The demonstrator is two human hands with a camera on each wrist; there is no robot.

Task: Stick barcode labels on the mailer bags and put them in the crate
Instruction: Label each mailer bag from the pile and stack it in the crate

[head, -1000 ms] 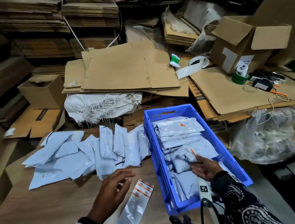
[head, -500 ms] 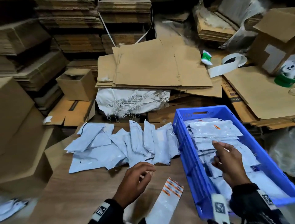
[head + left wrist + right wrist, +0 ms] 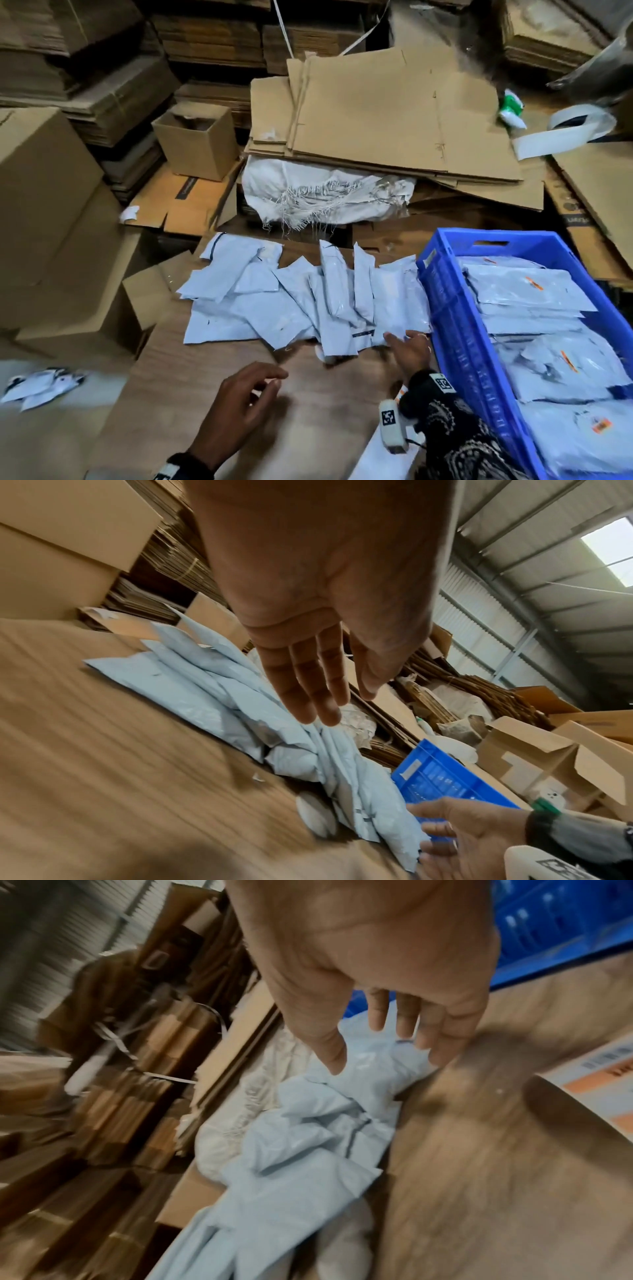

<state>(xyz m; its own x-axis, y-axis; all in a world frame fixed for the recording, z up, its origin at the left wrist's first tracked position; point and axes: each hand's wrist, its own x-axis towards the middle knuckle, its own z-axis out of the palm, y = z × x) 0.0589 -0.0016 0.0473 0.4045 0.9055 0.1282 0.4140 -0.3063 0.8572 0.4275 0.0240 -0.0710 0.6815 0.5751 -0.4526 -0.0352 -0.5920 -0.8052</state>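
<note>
Dark paisley-like sleeve [image 3: 455,442], tagged white wrist device [image 3: 392,428].

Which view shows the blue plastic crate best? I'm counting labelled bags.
The head view: the blue plastic crate shows its open top and the labelled bags inside. The left wrist view shows one outer corner; the right wrist view a blurred wall.

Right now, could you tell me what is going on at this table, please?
A person is labelling mailer bags and packing them away. The right hand reaches with open fingers to the near edge of the pile of unlabelled bags on the wooden table, beside the blue crate. The left hand hovers open above the table, holding nothing. The crate already holds many bags with orange labels.
</note>
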